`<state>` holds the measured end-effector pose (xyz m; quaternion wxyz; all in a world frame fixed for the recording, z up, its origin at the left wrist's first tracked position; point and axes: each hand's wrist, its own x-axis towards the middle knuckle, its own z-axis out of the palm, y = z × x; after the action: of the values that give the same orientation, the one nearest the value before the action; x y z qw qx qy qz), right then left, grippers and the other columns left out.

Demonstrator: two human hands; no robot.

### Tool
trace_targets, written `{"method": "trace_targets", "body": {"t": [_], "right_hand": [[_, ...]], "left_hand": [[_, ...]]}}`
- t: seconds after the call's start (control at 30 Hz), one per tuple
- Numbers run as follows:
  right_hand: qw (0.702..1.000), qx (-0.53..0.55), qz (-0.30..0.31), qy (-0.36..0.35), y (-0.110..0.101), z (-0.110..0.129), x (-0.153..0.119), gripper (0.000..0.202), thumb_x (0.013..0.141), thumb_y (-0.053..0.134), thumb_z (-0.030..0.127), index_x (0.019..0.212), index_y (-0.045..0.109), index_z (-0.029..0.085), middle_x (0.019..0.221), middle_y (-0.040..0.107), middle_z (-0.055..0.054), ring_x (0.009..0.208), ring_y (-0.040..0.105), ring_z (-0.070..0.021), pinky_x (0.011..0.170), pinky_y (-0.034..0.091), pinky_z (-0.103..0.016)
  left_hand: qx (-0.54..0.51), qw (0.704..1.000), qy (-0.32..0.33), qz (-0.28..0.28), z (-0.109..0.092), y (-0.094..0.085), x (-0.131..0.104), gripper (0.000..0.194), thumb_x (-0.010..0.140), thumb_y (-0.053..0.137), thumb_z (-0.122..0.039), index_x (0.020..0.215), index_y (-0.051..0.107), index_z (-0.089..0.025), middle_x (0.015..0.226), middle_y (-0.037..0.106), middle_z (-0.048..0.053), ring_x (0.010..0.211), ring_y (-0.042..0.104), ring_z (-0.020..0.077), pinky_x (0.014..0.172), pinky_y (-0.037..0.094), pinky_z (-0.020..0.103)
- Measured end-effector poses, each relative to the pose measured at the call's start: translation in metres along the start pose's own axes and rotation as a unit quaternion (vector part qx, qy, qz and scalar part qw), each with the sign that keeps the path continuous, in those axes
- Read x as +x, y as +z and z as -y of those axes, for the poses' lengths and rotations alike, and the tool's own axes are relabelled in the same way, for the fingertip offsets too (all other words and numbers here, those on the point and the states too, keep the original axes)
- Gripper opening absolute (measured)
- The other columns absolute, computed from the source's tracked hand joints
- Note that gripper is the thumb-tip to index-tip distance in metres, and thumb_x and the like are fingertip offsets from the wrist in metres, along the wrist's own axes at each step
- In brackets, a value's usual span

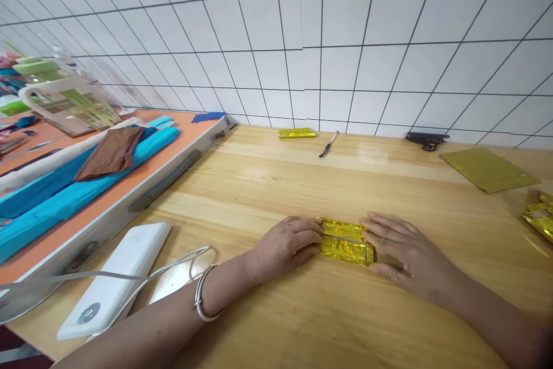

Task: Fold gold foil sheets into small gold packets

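On the wooden table lies a folded sheet of shiny gold foil paper (pixel 345 250), with a dark lengthwise gap between its upper and lower strips. My left hand (pixel 287 247) has its bent fingers pressed together over the paper's left end; the thumb is hidden. At the right end is my right hand (pixel 404 248), slightly blurred. Its fingers are spread, with the fingertips at the upper right edge and the thumb close to the lower right corner. A narrow gold foil strip (pixel 296 133) lies farther back by the wall.
A pen (pixel 329 144) and a black clip (pixel 427 140) lie near the tiled wall. To the right are a flat gold sheet (pixel 490 169) and crumpled gold foil (pixel 540 216). A white power bank (pixel 116 277) with cables lies left. Beyond it, an orange surface (pixel 190 136) holds blue cloth (pixel 56 208) and a pitcher (pixel 73 105).
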<state>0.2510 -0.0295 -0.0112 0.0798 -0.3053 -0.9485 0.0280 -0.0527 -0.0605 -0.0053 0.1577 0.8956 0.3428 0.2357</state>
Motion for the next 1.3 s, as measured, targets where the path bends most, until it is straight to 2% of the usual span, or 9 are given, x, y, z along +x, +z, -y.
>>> {"method": "trace_targets", "body": {"t": [0.17,0.43,0.57,0.7,0.9,1.1,1.3], "right_hand": [[0.999,-0.036,-0.009,0.006,0.002,0.008,-0.001,0.060,0.086,0.047,0.051,0.136,0.042,0.018,0.143,0.040,-0.007,0.134,0.028,-0.0259,0.103,0.036,-0.047],[0.999,-0.044,0.020,-0.002,-0.006,-0.013,0.016,0.053,0.090,0.043,0.044,0.136,0.042,0.018,0.144,0.039,-0.008,0.135,0.026,-0.0263,0.106,0.033,-0.047],[0.997,-0.075,0.029,-0.002,-0.008,-0.012,0.024,0.050,0.092,0.039,0.038,0.136,0.041,0.015,0.143,0.039,-0.009,0.136,0.025,-0.0250,0.107,0.030,-0.045],[0.995,-0.100,0.020,0.023,0.001,0.002,0.021,0.052,0.093,0.035,0.034,0.140,0.034,0.010,0.147,0.030,-0.013,0.137,0.021,-0.0245,0.108,0.029,-0.044],[0.994,-0.094,0.028,0.045,0.010,0.018,0.012,0.071,0.091,0.035,0.046,0.146,0.012,0.007,0.151,0.013,-0.017,0.139,0.009,-0.0277,0.110,0.023,-0.048],[0.995,-0.089,0.035,0.044,0.008,0.015,0.011,0.069,0.092,0.034,0.045,0.146,0.010,0.010,0.151,0.012,-0.016,0.139,0.010,-0.0255,0.110,0.024,-0.047],[0.996,-0.072,0.012,0.042,0.011,0.015,0.011,0.069,0.091,0.038,0.045,0.146,0.013,0.011,0.151,0.015,-0.016,0.139,0.014,-0.0269,0.109,0.025,-0.048]], "left_hand": [[0.002,1.000,-0.009,0.026,0.004,-0.001,-0.001,0.019,0.092,0.045,-0.025,0.106,0.056,-0.019,0.112,0.062,0.006,0.112,0.053,0.0161,0.098,0.039,0.032],[0.056,0.996,-0.014,0.064,0.000,-0.006,0.002,0.026,0.093,0.042,-0.028,0.114,0.055,-0.021,0.120,0.059,0.006,0.114,0.051,0.0196,0.098,0.035,0.036],[0.065,0.995,0.000,0.076,-0.002,-0.010,0.007,0.025,0.093,0.043,-0.028,0.113,0.056,-0.021,0.118,0.060,0.006,0.110,0.053,0.0192,0.098,0.035,0.035],[0.057,0.996,-0.002,0.063,0.000,-0.007,0.007,0.025,0.093,0.043,-0.028,0.113,0.056,-0.021,0.115,0.061,0.006,0.107,0.054,0.0189,0.097,0.036,0.035],[0.012,0.999,-0.009,0.050,0.008,-0.003,0.002,0.026,0.092,0.045,-0.030,0.115,0.056,-0.023,0.116,0.061,0.005,0.114,0.051,0.0185,0.100,0.035,0.036],[-0.021,0.998,-0.030,0.055,0.011,-0.004,0.000,0.023,0.091,0.047,-0.026,0.110,0.059,-0.025,0.117,0.061,0.003,0.122,0.047,0.0176,0.105,0.030,0.035],[-0.015,0.997,-0.065,0.034,0.002,-0.001,-0.002,0.024,0.089,0.051,-0.037,0.109,0.059,-0.025,0.115,0.062,0.004,0.128,0.042,0.0201,0.105,0.028,0.038]]}}
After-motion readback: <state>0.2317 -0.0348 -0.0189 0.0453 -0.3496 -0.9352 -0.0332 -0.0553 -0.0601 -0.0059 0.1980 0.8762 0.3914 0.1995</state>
